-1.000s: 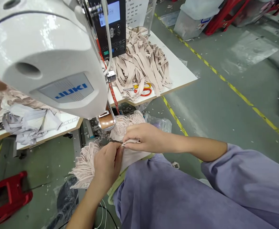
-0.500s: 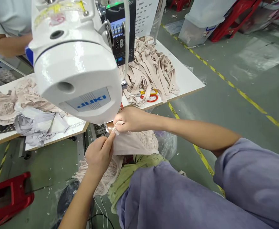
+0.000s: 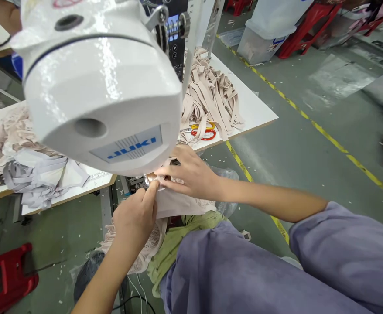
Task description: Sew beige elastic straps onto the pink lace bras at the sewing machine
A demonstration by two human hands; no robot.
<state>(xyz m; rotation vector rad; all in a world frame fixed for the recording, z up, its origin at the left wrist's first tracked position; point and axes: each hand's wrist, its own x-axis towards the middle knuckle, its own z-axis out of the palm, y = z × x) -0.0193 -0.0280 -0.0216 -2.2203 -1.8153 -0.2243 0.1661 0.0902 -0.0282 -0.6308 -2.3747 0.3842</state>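
A beige garment piece with lace point(image 3: 178, 205) hangs over my lap and runs up under the head of the white sewing machine point(image 3: 106, 100). My left hand point(image 3: 135, 216) is closed at the garment's upper edge, its index finger stretched along the cloth near the machine's metal arm end. From the right, my right hand point(image 3: 193, 174) reaches to the same edge. Its fingers are straight and apart from the thumb, with the tips on the cloth. The needle area is hidden behind the machine head.
Beige fabric strips point(image 3: 211, 96) lie heaped on the right tabletop, with red-and-yellow-handled scissors point(image 3: 204, 131) beside them. Lace pieces point(image 3: 11, 131) and pale grey cloth pieces point(image 3: 41, 174) cover the left table. A red stool point(image 3: 11, 272) stands at lower left.
My right hand has loosened from a closed pinch to straighter, spread fingers over the garment. My left hand stays near the same spot. The view has moved nearer the machine head.
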